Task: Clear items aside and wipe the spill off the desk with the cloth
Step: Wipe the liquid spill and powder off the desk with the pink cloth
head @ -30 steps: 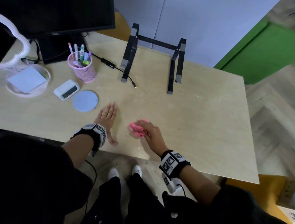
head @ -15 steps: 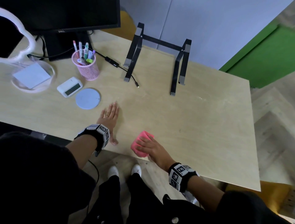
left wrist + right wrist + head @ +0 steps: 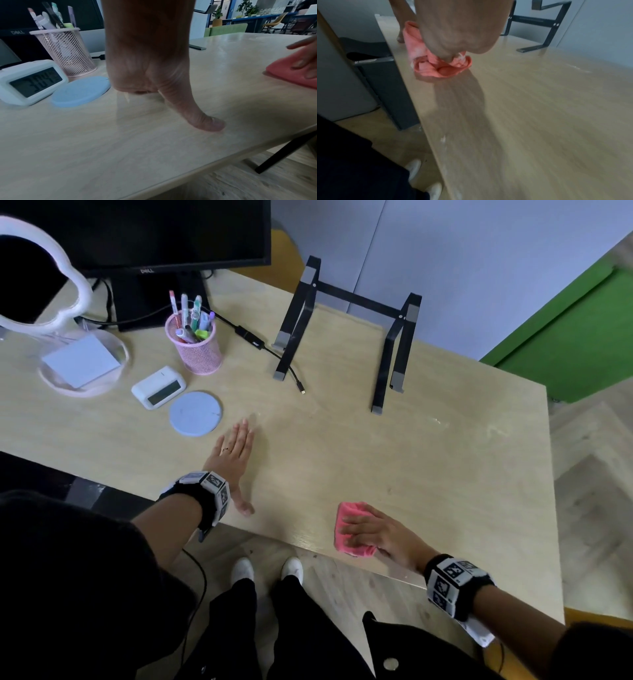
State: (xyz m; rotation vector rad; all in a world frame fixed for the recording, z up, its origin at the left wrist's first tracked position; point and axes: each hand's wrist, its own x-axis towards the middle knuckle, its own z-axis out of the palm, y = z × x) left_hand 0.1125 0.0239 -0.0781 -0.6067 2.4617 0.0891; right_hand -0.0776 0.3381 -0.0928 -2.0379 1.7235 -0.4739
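Note:
A pink cloth (image 3: 346, 511) lies near the front edge of the light wooden desk (image 3: 428, 474), right of centre. My right hand (image 3: 358, 530) presses down on it with straight fingers; in the right wrist view the cloth (image 3: 436, 69) bunches under the palm (image 3: 457, 27) and around the thumb. My left hand (image 3: 236, 450) rests flat on the desk to the left, fingers straight, holding nothing. The left wrist view shows that hand (image 3: 154, 60) with its thumb on the wood and the cloth (image 3: 288, 73) far right. Faint pale smears (image 3: 493, 429) mark the desk's right part.
At the back left stand a pink mesh pen holder (image 3: 197, 350), a white clock (image 3: 159, 387), a blue round coaster (image 3: 195, 414), a clear tray with a notepad (image 3: 82, 364) and a monitor (image 3: 154, 234). A black laptop stand (image 3: 346, 337) and a loose cable (image 3: 274, 350) sit at the back centre.
My right hand has slid the cloth right and toward the front edge, going from a crumpled grip to flat fingers. The left hand has stayed put.

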